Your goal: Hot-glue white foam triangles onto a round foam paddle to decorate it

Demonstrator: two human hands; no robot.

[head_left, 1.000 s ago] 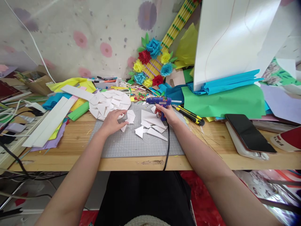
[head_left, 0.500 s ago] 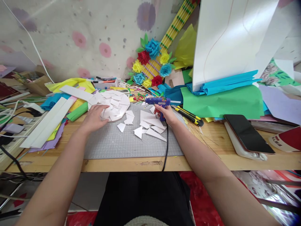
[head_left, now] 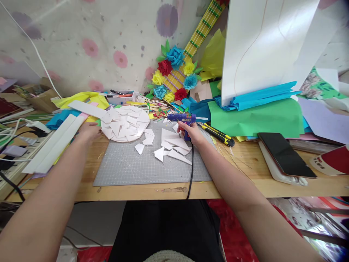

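Observation:
My right hand (head_left: 192, 133) is wrapped round the grip of a blue hot glue gun (head_left: 181, 117), its nozzle pointing left. A black cord runs down from the gun over the table edge. My left hand (head_left: 87, 132) is beside the left rim of a white round disc (head_left: 137, 128), fingers reaching towards it and slightly blurred. Whether they touch the rim I cannot tell. Overlapping white angular pieces cover much of the disc. Loose white cut pieces (head_left: 176, 144) lie between the hands on a grey cutting mat (head_left: 122, 171).
A yellow-black utility knife (head_left: 217, 134) lies right of the gun. Farther right are a phone (head_left: 286, 154) and a red-white cup (head_left: 331, 161). White strips (head_left: 51, 143) and a power strip (head_left: 23, 156) lie left. A paper-flower guitar (head_left: 177, 78) and a white board (head_left: 261, 47) stand behind.
My left hand has moved left off the disc, to its left rim, where it now covers the green roll. My right hand keeps the glue gun nearly in place. The view has shifted slightly.

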